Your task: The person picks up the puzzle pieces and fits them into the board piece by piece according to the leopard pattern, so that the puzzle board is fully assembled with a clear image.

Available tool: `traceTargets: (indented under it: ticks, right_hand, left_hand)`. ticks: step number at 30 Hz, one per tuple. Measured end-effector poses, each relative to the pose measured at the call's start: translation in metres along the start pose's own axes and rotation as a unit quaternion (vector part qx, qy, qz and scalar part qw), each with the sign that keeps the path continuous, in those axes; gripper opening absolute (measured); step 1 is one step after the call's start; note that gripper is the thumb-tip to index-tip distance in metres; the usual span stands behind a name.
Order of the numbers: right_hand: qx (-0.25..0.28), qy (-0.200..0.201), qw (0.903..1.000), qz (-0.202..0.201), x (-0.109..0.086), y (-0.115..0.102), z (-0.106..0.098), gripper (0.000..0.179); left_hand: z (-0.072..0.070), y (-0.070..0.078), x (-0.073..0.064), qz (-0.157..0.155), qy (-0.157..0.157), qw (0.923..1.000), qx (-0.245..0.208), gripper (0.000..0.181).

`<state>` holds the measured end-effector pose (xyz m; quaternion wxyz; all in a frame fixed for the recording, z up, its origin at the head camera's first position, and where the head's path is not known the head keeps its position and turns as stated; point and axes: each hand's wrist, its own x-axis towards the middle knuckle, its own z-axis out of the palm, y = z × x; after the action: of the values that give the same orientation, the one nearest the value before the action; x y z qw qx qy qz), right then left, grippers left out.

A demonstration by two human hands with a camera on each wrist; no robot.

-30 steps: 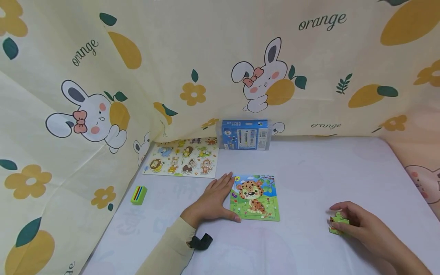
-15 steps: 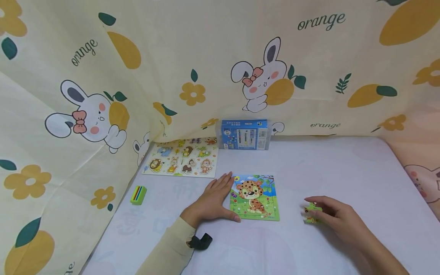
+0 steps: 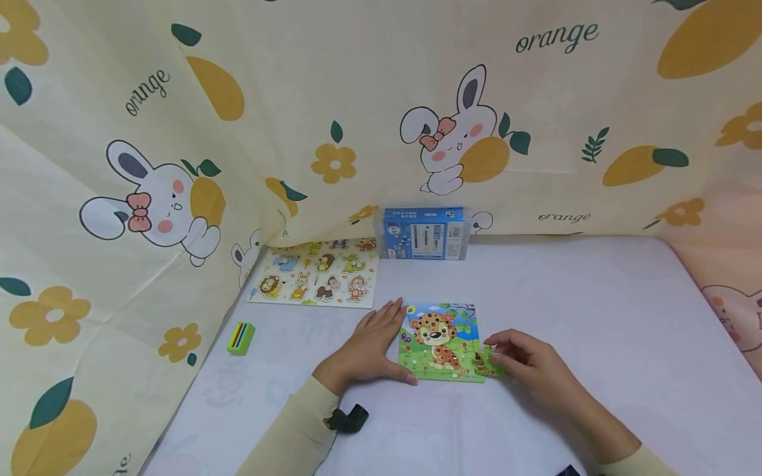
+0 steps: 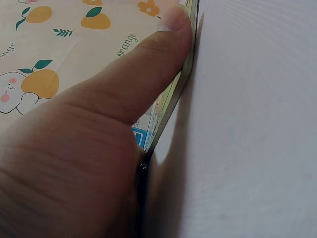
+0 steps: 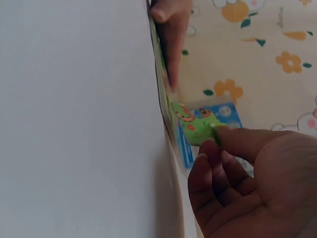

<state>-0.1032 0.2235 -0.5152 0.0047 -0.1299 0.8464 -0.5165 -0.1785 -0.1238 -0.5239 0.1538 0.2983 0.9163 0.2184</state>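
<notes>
A square leopard jigsaw puzzle [image 3: 437,334] lies flat on the white-covered table. My left hand [image 3: 368,350] rests along its left side with the fingers extended, and the thumb [image 4: 148,59] touches the front edge in the left wrist view. Between the thumb and fingers of my right hand [image 3: 536,369] a green puzzle piece [image 5: 200,128] with an orange and brown print is pinched. In the head view that piece overlaps the puzzle's lower right edge, held a little tilted. Part of the piece is hidden behind the fingertips.
Behind the puzzle stands a blue box [image 3: 424,233] in clear wrapping, against the printed cloth [image 3: 381,79]. An animal-picture board [image 3: 315,272] lies at the back left. A small green block with coloured stripes [image 3: 240,338] sits at the left.
My right hand has moved left across the table with the puzzle piece, from the far right to the puzzle's lower right edge. The left hand has stayed in place.
</notes>
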Motion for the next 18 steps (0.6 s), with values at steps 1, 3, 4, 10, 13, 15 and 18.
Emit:
traceTargets:
  ticks: [1, 3, 4, 10, 13, 15, 18]
  right_hand:
    - [0.001, -0.001, 1.0, 0.0, 0.002, -0.001, 0.003, 0.024]
    - [0.003, -0.003, 1.0, -0.001, 0.006, -0.001, 0.009, 0.023]
    - [0.0, -0.002, 1.0, -0.003, 0.007, -0.001, 0.011, 0.023]
    - [-0.011, -0.004, 0.9999, 0.001, 0.012, -0.004, 0.022, 0.022]
    - [-0.01, -0.011, 0.9999, 0.006, 0.014, -0.007, 0.026, 0.021]
    - [-0.014, -0.013, 0.9998, 0.005, 0.016, -0.008, 0.028, 0.021]
    - [-0.028, -0.012, 0.9995, -0.004, 0.017, -0.008, 0.031, 0.021]
  left_hand:
    - [0.0, 0.0, 0.0, 0.001, 0.001, 1.0, 0.0, 0.143]
    - [0.0, 0.0, 0.0, 0.002, 0.001, 1.0, -0.001, 0.143]
    - [0.0, 0.0, 0.0, 0.002, 0.001, 1.0, -0.001, 0.143]
    - [0.001, -0.001, 0.001, 0.003, 0.001, 1.0, -0.001, 0.143]
    - [0.001, -0.002, 0.001, 0.003, 0.001, 1.0, 0.003, 0.143]
    - [0.002, -0.002, 0.002, 0.001, 0.0, 1.0, 0.003, 0.143]
    - [0.002, -0.002, 0.001, -0.001, 0.0, 1.0, 0.002, 0.143]
